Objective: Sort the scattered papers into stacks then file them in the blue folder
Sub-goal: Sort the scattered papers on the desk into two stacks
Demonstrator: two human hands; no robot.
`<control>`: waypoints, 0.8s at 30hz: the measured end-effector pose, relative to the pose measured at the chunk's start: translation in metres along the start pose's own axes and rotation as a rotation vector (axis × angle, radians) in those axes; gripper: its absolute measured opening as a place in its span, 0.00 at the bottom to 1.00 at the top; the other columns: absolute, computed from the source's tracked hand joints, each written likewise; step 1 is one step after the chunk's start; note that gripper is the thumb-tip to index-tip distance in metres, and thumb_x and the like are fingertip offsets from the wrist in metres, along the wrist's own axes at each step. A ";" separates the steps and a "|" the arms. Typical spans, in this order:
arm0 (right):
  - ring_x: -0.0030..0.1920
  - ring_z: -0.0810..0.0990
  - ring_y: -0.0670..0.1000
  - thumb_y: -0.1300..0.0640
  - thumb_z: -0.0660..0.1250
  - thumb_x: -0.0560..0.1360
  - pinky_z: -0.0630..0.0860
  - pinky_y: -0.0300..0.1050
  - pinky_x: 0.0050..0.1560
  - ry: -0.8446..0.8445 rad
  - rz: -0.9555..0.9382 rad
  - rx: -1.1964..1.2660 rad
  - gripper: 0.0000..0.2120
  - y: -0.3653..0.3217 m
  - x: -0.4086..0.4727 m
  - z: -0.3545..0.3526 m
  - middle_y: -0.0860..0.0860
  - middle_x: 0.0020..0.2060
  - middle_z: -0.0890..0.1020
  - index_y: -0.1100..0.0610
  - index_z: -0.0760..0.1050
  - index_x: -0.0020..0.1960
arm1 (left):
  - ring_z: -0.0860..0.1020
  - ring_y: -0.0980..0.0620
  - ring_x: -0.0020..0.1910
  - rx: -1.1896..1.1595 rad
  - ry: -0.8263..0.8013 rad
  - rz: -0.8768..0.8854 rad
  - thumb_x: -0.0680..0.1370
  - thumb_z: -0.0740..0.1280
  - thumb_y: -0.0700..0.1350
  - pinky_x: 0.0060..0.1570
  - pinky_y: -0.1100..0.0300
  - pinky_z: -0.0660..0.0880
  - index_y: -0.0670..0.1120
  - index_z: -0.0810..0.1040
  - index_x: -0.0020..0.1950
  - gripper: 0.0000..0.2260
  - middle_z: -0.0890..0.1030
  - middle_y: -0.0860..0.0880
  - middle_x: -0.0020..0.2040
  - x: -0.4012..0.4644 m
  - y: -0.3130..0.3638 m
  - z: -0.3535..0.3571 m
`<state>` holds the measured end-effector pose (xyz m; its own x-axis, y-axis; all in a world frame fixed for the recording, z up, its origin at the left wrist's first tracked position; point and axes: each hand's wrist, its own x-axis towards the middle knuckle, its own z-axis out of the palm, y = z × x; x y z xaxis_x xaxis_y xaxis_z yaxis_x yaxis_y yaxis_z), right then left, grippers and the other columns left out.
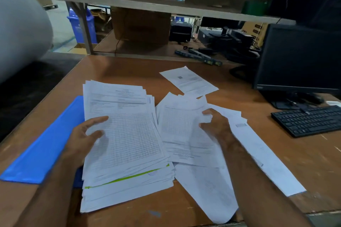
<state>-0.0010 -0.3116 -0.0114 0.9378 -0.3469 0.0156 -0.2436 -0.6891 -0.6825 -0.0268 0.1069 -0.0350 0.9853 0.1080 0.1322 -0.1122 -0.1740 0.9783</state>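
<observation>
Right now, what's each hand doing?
Left hand: grips the tall white paper stack at its left edge.
Right hand: pinches a loose white printed sheet by its right edge.

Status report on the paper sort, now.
Left hand grips the big stack, which overlaps the blue folder. Right hand pinches a loose sheet. One stray page apart, farther back. Nothing blocking.

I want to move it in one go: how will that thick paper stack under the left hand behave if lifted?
The thick paper stack would probably sag at unsupported ends, being loose sheets. Its edges are already fanned out, so sheets may slide apart. It looks fairly heavy for one hand; the left hand alone seems a weak grip.
</observation>
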 end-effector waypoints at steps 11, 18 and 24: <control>0.64 0.81 0.52 0.41 0.75 0.74 0.77 0.55 0.66 -0.156 -0.290 0.884 0.23 -0.060 -0.010 -0.062 0.48 0.66 0.81 0.46 0.80 0.66 | 0.80 0.60 0.58 0.015 0.000 -0.025 0.79 0.67 0.31 0.49 0.69 0.78 0.53 0.83 0.61 0.20 0.82 0.55 0.62 -0.001 0.005 0.001; 0.77 0.64 0.46 0.40 0.80 0.67 0.56 0.41 0.76 -0.311 -0.329 0.053 0.44 -0.063 -0.025 0.016 0.44 0.77 0.66 0.46 0.66 0.78 | 0.78 0.69 0.55 0.040 0.028 -0.025 0.79 0.67 0.31 0.45 0.76 0.75 0.50 0.83 0.62 0.18 0.80 0.56 0.61 -0.005 0.013 0.004; 0.79 0.57 0.46 0.44 0.78 0.71 0.50 0.35 0.70 -0.316 -0.437 0.029 0.44 -0.075 -0.039 0.061 0.46 0.80 0.60 0.46 0.60 0.81 | 0.73 0.69 0.61 0.154 0.044 -0.009 0.80 0.67 0.54 0.51 0.80 0.67 0.58 0.74 0.72 0.20 0.74 0.65 0.64 -0.010 0.025 0.007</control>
<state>-0.0044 -0.2076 -0.0059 0.9801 0.1794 0.0853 0.1887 -0.7070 -0.6816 -0.0384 0.0948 -0.0132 0.9793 0.1522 0.1338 -0.0793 -0.3201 0.9441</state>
